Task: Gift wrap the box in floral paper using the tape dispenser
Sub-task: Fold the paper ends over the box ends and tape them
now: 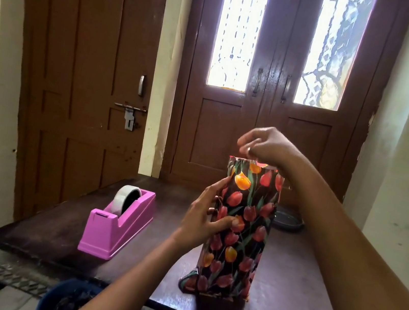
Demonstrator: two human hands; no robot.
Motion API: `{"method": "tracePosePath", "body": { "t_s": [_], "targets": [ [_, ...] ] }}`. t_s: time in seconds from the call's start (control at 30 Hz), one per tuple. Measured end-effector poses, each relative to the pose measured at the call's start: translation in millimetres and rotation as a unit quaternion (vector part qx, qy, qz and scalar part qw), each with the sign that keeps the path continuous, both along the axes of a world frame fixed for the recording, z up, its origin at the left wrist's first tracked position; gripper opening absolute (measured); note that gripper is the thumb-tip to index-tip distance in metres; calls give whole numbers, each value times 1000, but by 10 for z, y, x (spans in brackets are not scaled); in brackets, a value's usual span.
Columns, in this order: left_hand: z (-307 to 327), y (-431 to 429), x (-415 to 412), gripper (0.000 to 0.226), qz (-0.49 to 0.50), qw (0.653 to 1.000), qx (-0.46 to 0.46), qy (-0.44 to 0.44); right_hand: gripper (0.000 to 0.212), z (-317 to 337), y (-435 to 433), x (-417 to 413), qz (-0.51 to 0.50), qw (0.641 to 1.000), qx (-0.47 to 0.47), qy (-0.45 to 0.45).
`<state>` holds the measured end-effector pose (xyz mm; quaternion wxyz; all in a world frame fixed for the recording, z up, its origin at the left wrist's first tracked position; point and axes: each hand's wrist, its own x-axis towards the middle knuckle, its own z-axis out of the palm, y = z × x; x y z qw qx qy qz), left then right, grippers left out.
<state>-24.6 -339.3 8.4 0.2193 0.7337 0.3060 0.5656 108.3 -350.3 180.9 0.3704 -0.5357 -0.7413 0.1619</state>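
Wrapped box (240, 227) upright on bench (297, 290), long axis vertical.
Left hand (204, 219) grips its side; right hand (266, 144) at top, fingers (246, 140) curled, hold unclear; tape dispenser (117, 224) at 9 o'clock.

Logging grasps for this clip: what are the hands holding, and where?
The left hand grips the wrapped box at its left edge, mid-height, thumb on the front. The right hand is at the top edge; a pinch cannot be told.

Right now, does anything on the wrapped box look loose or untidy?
Yes. At the bottom left corner of the box, a flap of floral paper sticks out onto the table, unfolded and apparently untaped. The left hand holds the box's side.
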Motion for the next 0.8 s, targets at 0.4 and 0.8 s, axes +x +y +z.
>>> {"method": "tracePosePath", "body": {
  "t_s": [0.4,0.8],
  "targets": [
    [0,-1,-8,77,3,1000,-10,10,28,-76,29,111,-25,996,12,-86],
    [112,-20,-26,80,-9,999,20,48,26,-198,-10,310,81,995,35,-35]
  ]
}}
